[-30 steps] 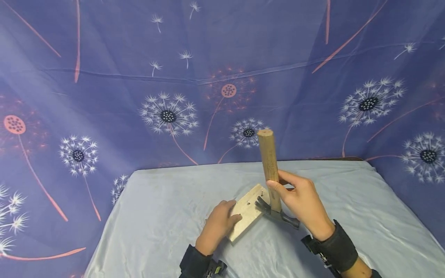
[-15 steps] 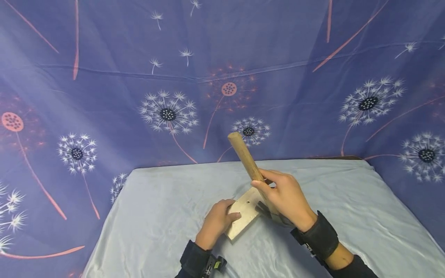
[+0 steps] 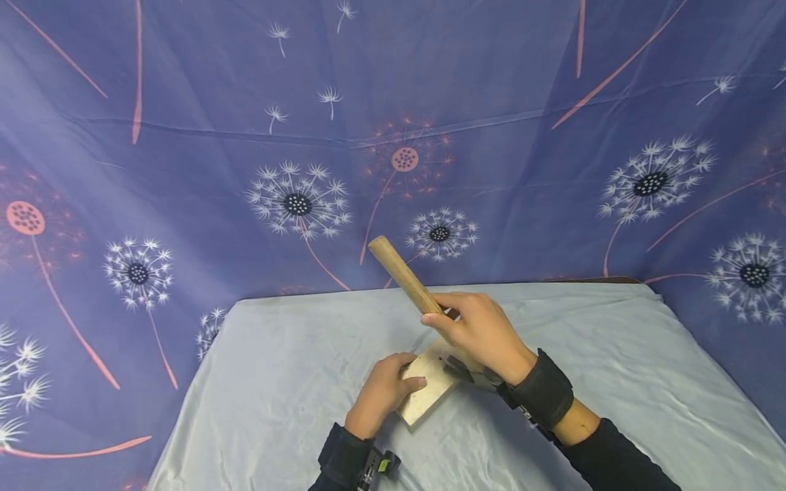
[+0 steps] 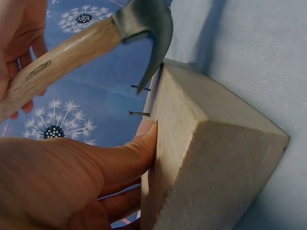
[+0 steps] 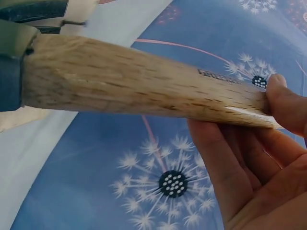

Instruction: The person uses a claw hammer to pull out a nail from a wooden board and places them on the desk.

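My left hand [image 3: 382, 390] grips a pale wooden block [image 3: 420, 399], its thumb along the top face and its fingers round the far side. Several nails stand in that face; the left wrist view shows one nail [image 4: 139, 113] upright just beyond the thumb tip. With my right hand [image 3: 485, 335] I hold a claw hammer [image 3: 402, 273] by its wooden handle, between thumb and fingers. The handle leans up and to the left. Down at the block, the dark hammer head [image 4: 146, 24] has its claw right beside a second nail [image 4: 136, 86]. My right hand partly covers the head in the head view.
A light blue cloth [image 3: 295, 382] covers the table under the block. Behind it hangs a purple-blue curtain [image 3: 522, 170] with dandelion prints. Each wrist carries a black strap with a camera, such as the right strap [image 3: 543, 389].
The hammer's handle has tipped from nearly upright to a leftward lean, while my right hand has moved left with it. The claw stays low by the nails. My left hand and the block keep their place.
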`<act>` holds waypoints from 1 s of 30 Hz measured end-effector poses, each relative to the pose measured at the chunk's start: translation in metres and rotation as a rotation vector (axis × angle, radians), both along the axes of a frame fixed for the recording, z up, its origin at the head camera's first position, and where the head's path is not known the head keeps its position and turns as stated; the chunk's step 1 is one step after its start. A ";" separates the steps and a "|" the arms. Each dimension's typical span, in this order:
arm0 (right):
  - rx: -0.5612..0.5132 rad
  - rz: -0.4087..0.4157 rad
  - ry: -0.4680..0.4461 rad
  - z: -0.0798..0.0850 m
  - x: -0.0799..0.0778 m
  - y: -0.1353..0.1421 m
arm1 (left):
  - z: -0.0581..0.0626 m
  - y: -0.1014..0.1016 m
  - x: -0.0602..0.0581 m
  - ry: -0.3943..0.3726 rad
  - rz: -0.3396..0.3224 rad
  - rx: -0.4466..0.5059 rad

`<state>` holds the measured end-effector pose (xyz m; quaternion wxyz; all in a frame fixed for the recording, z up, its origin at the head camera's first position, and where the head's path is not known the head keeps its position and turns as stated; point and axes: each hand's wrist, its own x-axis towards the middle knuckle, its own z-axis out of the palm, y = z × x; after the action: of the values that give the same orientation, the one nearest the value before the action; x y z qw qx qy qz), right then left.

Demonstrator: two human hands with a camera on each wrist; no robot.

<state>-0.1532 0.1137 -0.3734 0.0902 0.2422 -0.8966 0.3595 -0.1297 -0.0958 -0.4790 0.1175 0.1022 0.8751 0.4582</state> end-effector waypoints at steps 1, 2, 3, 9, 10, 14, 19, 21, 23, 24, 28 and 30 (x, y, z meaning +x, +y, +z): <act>-0.007 0.006 0.000 0.001 -0.002 -0.002 | -0.001 0.000 0.000 -0.003 -0.003 0.004; -0.014 0.011 -0.001 0.001 -0.004 -0.005 | -0.002 0.000 0.000 -0.005 -0.006 0.011; -0.017 0.014 0.000 0.002 -0.006 -0.007 | -0.003 0.000 0.000 -0.004 -0.010 0.017; -0.017 0.005 -0.031 0.000 -0.014 -0.018 | -0.008 0.004 0.001 0.000 -0.042 0.036; -0.019 0.003 -0.036 0.000 -0.014 -0.020 | -0.009 0.005 0.001 -0.003 -0.043 0.036; -0.025 -0.006 -0.039 -0.001 -0.014 -0.022 | -0.010 0.005 0.001 -0.009 -0.036 0.040; -0.072 -0.030 -0.041 -0.001 -0.008 -0.015 | -0.009 0.001 0.000 -0.005 -0.017 0.033; -0.095 -0.038 -0.036 0.000 -0.006 -0.012 | -0.007 -0.002 0.000 0.000 -0.013 0.027; -0.113 -0.044 -0.027 0.000 -0.004 -0.011 | -0.006 -0.005 -0.001 0.000 -0.012 0.028; -0.120 -0.042 -0.015 0.000 -0.004 -0.011 | -0.006 -0.006 -0.001 0.002 -0.010 0.035; -0.129 -0.031 0.019 -0.002 -0.003 -0.012 | -0.008 -0.009 -0.001 0.033 0.004 0.057; -0.133 -0.025 0.034 -0.004 -0.002 -0.012 | -0.008 -0.010 -0.002 0.038 0.011 0.065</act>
<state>-0.1553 0.1021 -0.3771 0.1258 0.2306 -0.8721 0.4128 -0.1314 -0.1055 -0.4872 0.0950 0.1096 0.8624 0.4851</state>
